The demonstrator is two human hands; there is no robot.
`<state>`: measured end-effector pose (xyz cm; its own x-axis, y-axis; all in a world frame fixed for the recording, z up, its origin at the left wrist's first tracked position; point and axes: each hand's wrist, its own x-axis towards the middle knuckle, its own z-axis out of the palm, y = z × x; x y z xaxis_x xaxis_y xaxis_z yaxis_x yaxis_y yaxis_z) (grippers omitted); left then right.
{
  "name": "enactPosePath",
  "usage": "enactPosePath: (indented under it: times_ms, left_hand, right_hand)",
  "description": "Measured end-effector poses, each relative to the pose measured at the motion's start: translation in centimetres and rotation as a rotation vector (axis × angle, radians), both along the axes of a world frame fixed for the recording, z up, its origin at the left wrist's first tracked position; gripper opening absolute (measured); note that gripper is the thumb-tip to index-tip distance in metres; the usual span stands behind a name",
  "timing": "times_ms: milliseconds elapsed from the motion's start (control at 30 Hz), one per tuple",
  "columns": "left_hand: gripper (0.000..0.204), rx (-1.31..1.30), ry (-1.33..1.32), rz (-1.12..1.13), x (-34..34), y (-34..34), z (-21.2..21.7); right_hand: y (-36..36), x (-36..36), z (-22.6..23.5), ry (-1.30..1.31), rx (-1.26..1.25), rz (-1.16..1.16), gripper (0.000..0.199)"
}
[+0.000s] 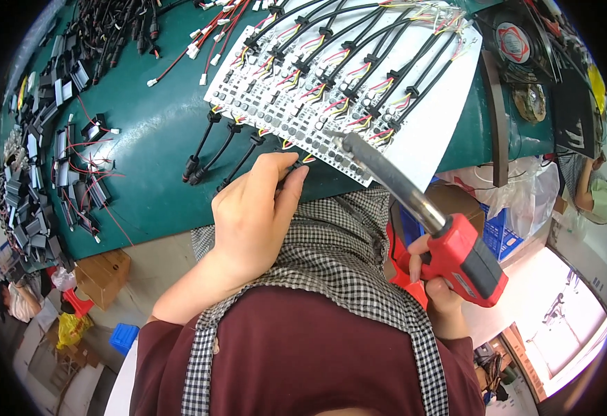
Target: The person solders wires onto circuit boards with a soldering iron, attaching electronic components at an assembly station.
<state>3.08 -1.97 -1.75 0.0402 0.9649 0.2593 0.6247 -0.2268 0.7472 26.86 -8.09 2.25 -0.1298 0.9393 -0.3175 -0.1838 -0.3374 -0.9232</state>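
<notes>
My left hand [251, 201] pinches the end of a short black cable [298, 165] between thumb and fingers, at the near edge of a white circuit board panel [275, 111]. Thin yellow and red wires come out of that cable toward the board. My right hand [428, 274] grips a red and black soldering gun [466, 260], whose long metal barrel [407, 191] slants up over the panel's right part. The tip [341, 139] appears above the board; contact cannot be made out. Several black cables [213, 149] hang from the near edge, left of my left hand, and more fan out from the far side.
A white sheet [449, 104] lies under the panel on the green table [151, 152]. Black plastic housings [33, 201] are heaped at the left. Red and white connector wires [199, 45] lie at the back. A solder spool [511, 41] and a metal dish [529, 102] stand at the right.
</notes>
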Motion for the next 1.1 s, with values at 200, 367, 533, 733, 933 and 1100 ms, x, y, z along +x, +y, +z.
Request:
enactPosePath:
  times_ms: [200,367,533,733,933,1100]
  left_hand:
    - [0.019,0.008,0.109,0.006,-0.1,0.1,0.4]
    - [0.018,-0.021,0.093,0.001,-0.1,0.0,0.4]
    - [0.018,-0.028,0.081,0.000,-0.1,0.1,0.4]
    - [0.017,-0.017,0.074,-0.009,-0.2,0.1,0.3]
    - [0.017,-0.013,0.077,-0.013,-0.2,0.3,0.4]
    - [0.017,-0.030,0.095,0.000,-0.1,0.2,0.5]
  right_hand:
    - [-2.5,3.9,-3.3,-0.637,0.175,0.402,0.063]
    - [-2.2,3.0,-4.0,-0.354,0.120,0.166,0.065]
    - [-1.6,2.9,-4.2,-0.347,0.146,0.167,0.066]
    - [0.1,3.0,-4.2,-0.559,0.511,0.348,0.065]
    - [-3.4,4.6,-5.8,-0.551,0.225,0.240,0.051]
    - [-3.1,4.1,-4.8,-0.748,0.235,0.271,0.042]
